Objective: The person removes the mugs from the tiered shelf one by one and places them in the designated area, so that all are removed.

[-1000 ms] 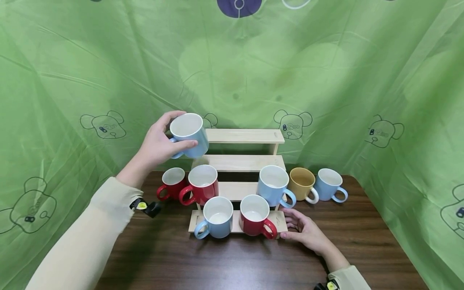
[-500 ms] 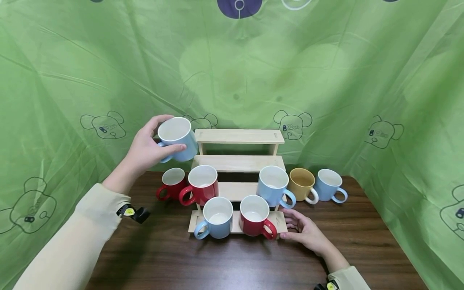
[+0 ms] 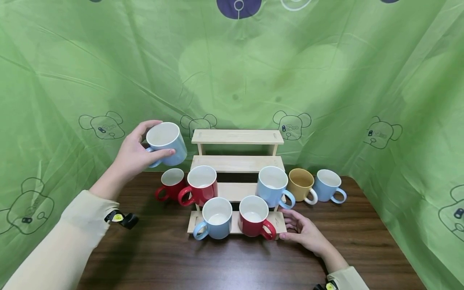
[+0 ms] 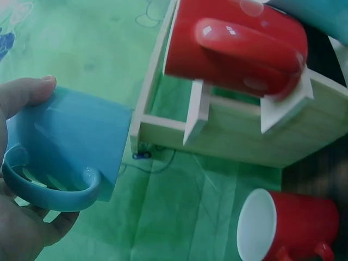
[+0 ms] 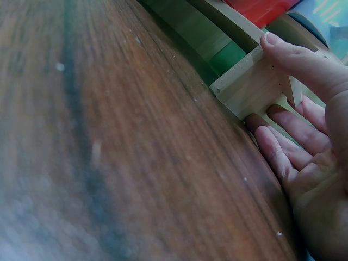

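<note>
My left hand (image 3: 134, 155) grips a light blue mug (image 3: 170, 145) in the air, left of the tiered wooden rack (image 3: 237, 163); its thumb lies across the mug's side. In the left wrist view the mug's handle (image 4: 54, 198) faces the palm. My right hand (image 3: 304, 231) holds the right end of the rack's bottom step; in the right wrist view the thumb rests on the step's end (image 5: 253, 87) and the fingers lie along its other side. On the bottom step stand a blue mug (image 3: 217, 219) and a red mug (image 3: 253, 217). The step above carries a red mug (image 3: 203, 185) and a blue mug (image 3: 272, 187).
On the dark wooden table (image 3: 232, 266), another red mug (image 3: 173, 183) stands left of the rack, below my left hand. A yellow mug (image 3: 301, 185) and a blue mug (image 3: 327, 186) stand to its right. A green curtain (image 3: 232, 72) hangs behind and at both sides.
My left hand has moved left and slightly down with the blue mug, away from the rack. My right hand and the other mugs have stayed in place.
</note>
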Available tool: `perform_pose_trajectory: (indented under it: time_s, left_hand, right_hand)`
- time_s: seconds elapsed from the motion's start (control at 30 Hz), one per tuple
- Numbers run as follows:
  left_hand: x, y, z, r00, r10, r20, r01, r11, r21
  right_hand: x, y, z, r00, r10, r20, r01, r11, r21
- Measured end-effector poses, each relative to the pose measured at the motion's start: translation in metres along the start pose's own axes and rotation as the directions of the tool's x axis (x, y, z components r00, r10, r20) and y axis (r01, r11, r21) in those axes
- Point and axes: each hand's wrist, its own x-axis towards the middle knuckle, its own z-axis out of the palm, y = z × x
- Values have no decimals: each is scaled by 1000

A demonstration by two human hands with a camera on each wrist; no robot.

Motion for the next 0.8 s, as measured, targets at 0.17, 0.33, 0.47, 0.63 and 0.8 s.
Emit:
perform_pose_trajectory:
  time_s: [0.17,0.33,0.47,0.63,0.8]
  left_hand:
    - [-5,-12,-6,1000,-14,-17,15,1000,14]
    - [-13,-24,-9,999,-33,-37,34,999,24]
    - [-18,-35,-11,998,-38,-56,41,998,40]
    - [-24,-50,-16,997,-59,-58,63,996,69]
    - [-26,-67,-21,995,-66,-68,74,990,116]
  right_hand:
    - [0,0,0,1000,1,2,-1,1000,2]
    - [0,0,0,1000,-7,3,7,1000,7]
    - [0,0,0,1000,-14,7,14,1000,16]
    - [1,-1,0,1000,0,3,0,1000,3]
    - [1,-1,0,1000,15,-3,-15,1000,-13]
